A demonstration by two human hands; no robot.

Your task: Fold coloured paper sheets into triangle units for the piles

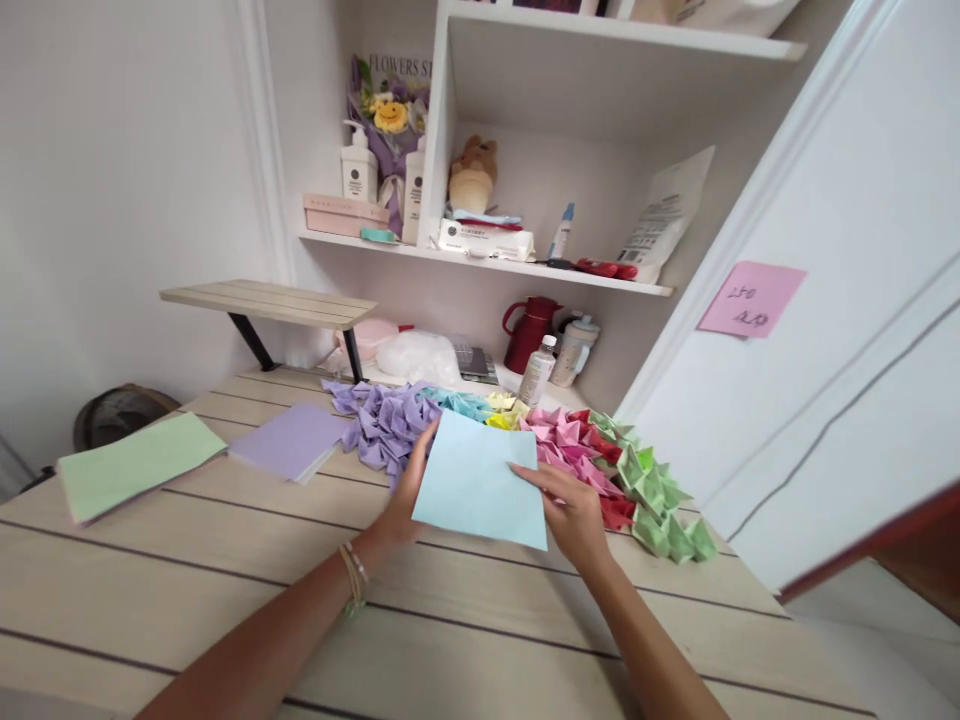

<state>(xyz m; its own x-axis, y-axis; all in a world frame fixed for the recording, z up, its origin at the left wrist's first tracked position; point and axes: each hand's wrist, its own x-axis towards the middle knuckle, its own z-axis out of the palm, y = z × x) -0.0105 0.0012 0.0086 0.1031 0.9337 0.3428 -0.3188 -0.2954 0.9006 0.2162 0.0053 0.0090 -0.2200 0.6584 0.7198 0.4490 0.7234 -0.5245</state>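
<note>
A light blue square of paper (480,482) is held just above the pale wooden table (225,590). My left hand (407,492) grips its left edge, fingers closed along the paper. My right hand (571,510) pinches its right edge, thumb on top. Behind the sheet lies a row of folded paper pieces: purple ones (386,420) at the left, then teal (465,402) and yellow (504,410), pink and red (577,445), and green (656,495) at the right.
A stack of purple sheets (289,440) and a stack of green sheets (131,465) lie to the left. A small raised shelf (266,302) stands at the back. Wall shelves hold bottles, a red jug (529,332) and boxes. A white door with a pink note (750,298) is on the right.
</note>
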